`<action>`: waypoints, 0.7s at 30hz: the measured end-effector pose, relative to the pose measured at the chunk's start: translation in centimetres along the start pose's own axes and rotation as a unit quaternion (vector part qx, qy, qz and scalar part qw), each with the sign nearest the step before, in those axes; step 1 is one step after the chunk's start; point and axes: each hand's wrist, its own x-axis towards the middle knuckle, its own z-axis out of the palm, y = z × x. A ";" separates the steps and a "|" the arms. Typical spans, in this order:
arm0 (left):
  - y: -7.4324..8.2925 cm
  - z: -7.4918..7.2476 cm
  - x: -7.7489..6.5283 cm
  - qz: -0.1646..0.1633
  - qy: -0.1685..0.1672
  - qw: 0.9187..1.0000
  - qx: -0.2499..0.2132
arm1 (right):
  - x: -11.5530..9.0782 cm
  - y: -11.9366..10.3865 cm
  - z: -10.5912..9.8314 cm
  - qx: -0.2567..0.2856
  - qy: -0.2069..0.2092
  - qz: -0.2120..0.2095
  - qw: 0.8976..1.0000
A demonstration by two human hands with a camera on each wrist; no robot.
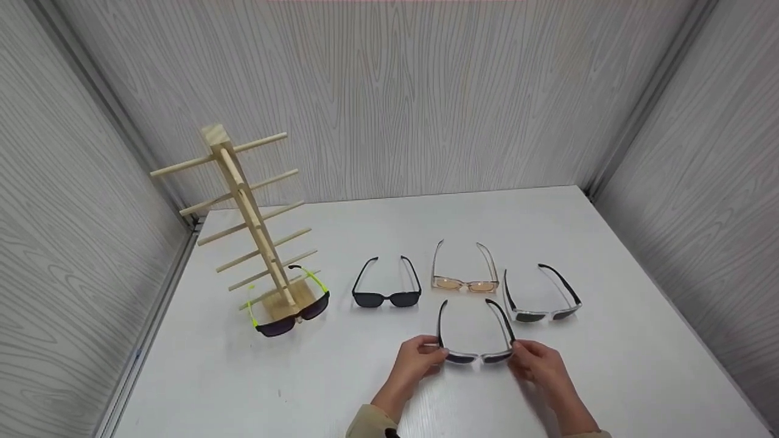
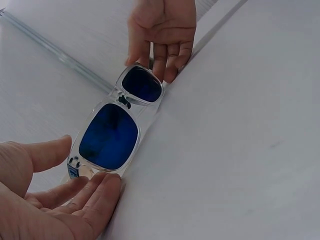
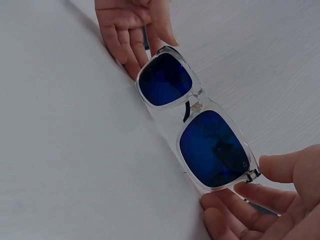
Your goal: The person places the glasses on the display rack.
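A pair of sunglasses with a clear frame, dark temples and blue lenses (image 2: 108, 136) is between both hands at the front of the table. My left hand (image 1: 417, 360) holds its left end by the hinge, thumb at the front and fingers behind. At the opposite hinge, my right hand (image 1: 540, 364) grips the right end in the same way. The temples are unfolded and point away from me. Just beyond the right hand lies a second clear-framed pair with dark temples (image 1: 530, 317). Orange-tinted glasses (image 1: 448, 284) sit behind the held pair.
On the left stands a wooden display rack (image 1: 246, 204) with several pegs on each side. Sunglasses with yellow-green temples (image 1: 277, 327) sit at its base. Black sunglasses (image 1: 369, 299) rest open between rack and orange pair. Grey wood-grain panels (image 1: 377, 97) enclose the white table (image 1: 304, 389).
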 end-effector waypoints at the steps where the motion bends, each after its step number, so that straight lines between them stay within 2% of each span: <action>1: 0.0 0.0 0.0 0.001 0.001 1.000 0.001 | 0.0 0.0 0.0 -0.005 0.001 -0.002 1.000; 8: -0.1 0.0 -0.2 0.006 0.009 1.000 0.002 | -0.1 -0.1 0.3 -0.013 0.008 0.006 1.000; 11: 0.1 -0.1 -0.5 0.011 0.012 1.000 -0.007 | -0.3 -0.3 0.6 0.012 0.013 0.007 1.000; 16: 0.5 -0.3 -1.0 0.006 0.022 1.000 -0.020 | -0.8 -0.7 1.0 0.063 0.003 -0.014 0.998; 21: 1.0 -0.6 -1.3 0.006 0.026 0.999 -0.025 | -1.3 -1.1 1.4 0.080 0.001 -0.037 0.996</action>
